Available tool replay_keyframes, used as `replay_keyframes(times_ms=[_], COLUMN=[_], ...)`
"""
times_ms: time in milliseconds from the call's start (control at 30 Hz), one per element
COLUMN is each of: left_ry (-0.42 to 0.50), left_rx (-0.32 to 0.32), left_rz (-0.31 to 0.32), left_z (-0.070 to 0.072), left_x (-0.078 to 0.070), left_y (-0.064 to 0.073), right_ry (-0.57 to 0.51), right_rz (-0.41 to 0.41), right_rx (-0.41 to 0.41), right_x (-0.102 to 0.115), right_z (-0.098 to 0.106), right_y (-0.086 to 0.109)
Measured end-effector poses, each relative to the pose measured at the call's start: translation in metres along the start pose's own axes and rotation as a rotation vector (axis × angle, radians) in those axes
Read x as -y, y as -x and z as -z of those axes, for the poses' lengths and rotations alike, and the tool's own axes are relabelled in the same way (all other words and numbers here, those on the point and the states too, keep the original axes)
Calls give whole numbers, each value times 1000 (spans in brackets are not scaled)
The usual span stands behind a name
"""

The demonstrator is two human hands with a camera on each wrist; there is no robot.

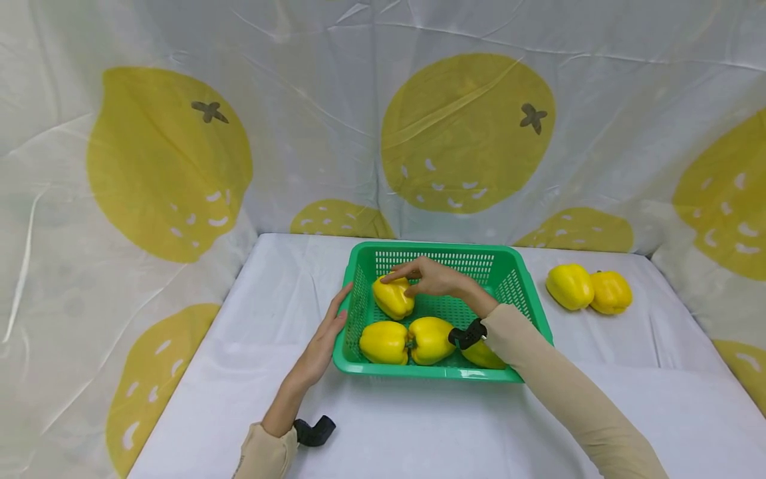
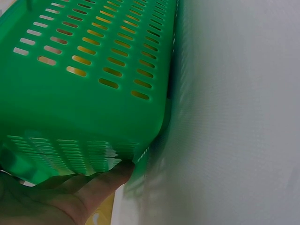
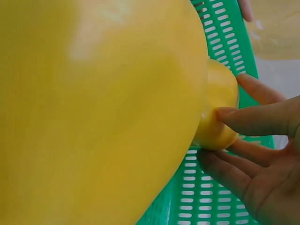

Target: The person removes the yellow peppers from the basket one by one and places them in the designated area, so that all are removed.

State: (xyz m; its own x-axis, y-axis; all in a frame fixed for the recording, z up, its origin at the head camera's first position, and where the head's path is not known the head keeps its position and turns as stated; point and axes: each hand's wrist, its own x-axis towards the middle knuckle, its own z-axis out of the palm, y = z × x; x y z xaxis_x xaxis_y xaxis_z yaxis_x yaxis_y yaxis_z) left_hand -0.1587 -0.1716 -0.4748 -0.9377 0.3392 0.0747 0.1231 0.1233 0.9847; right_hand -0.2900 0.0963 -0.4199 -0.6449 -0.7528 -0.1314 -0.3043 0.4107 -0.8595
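Note:
A green plastic basket [image 1: 413,370] with slotted walls stands on the white-covered table. At its back left, my right hand [image 1: 435,278] grips a yellow bell pepper [image 1: 393,301], thumb on one side and fingers round the other. My left hand [image 1: 318,347] lies along the basket's left side with fingers extended; in the left wrist view its fingertips [image 2: 123,171] are against the slotted wall. Two more yellow peppers [image 1: 383,342] [image 1: 431,340] sit along the front inside, and another [image 1: 483,356] is partly hidden under my right wrist. One pepper [image 3: 103,112] fills much of the right wrist view.
Two yellow bell peppers [image 1: 570,287] [image 1: 612,293] lie side by side on the table, right of the basket. A white curtain [image 1: 323,133] printed with large lemons hangs behind and at both sides. White cloth [image 1: 419,432] covers the tabletop.

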Motion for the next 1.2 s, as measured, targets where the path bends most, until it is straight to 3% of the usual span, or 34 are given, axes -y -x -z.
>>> replay_keyframes(times_ms=[233, 600, 867, 1200], left_ry=[4, 5, -2, 2], left_rx=[8, 11, 1, 9], left_rz=[-16, -26, -21, -15], left_z=[0, -1, 0, 0], left_x=[0, 0, 0, 2], left_y=[1, 1, 1, 1], right_ry=[51, 25, 73, 121], right_rz=[25, -56, -74, -34], right_rx=[-35, -106, -89, -117], right_x=[4, 11, 10, 8], right_z=[-1, 2, -1, -13], right_y=[1, 10, 7, 2])
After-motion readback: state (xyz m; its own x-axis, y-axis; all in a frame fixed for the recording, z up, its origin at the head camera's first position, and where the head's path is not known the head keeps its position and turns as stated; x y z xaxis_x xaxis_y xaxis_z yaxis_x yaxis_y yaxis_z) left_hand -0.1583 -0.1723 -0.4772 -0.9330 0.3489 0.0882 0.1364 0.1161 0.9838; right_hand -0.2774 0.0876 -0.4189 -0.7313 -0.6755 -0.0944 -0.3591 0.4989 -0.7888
